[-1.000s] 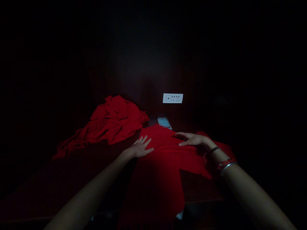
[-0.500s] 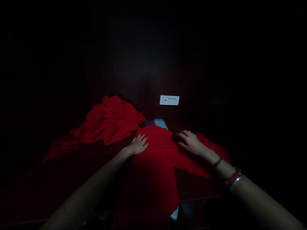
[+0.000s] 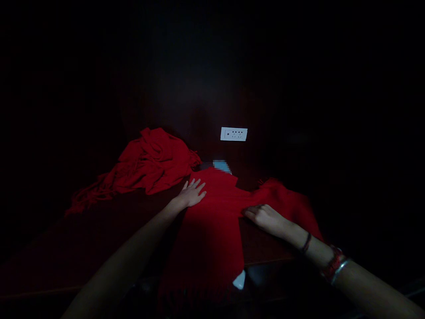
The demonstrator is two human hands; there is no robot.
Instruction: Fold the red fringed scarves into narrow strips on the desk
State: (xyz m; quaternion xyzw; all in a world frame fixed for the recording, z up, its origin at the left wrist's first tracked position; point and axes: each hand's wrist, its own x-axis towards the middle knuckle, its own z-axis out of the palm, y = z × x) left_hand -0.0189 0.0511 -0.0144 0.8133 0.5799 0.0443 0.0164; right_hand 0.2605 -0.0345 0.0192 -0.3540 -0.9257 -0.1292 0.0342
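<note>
Both our hands were at the red scarf, draped over the front of the table: left hand flat, fingers spread wide; right hand curled at its side edge, gripping or not, we couldn't tell!

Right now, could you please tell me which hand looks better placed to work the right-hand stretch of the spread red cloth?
Probably the right hand: it is curled at that stretch's near edge, while the left hand lies splayed at the left edge of the spread red cloth.
</note>
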